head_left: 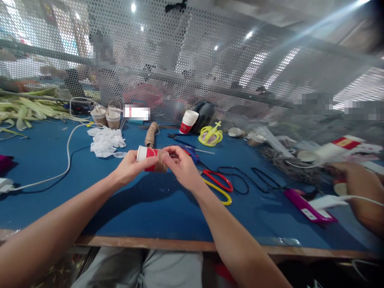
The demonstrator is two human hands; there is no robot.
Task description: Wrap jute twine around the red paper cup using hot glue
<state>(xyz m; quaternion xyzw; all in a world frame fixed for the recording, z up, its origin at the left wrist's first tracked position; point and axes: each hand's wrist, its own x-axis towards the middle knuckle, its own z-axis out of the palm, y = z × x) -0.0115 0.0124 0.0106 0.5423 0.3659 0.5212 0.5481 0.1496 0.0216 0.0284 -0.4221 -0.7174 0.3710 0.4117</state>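
A red and white paper cup is held sideways above the blue table, its white rim facing left. Brown twine is wound in close turns around its base end. My left hand grips the cup near the rim, thumb along the near side. At the wrapped end, my right hand is closed with its thumb and fingers on the twine; the fingertips are partly hidden. Behind the cup lies a spool of twine, with a strand running toward the cup. A blue glue gun is just beyond my right hand.
Scissors with red and yellow handles lie right of my hand. Stacked cups and a yellow crown-shaped piece stand behind. A purple power strip, cords and another person's arm are at right. White crumpled material lies left.
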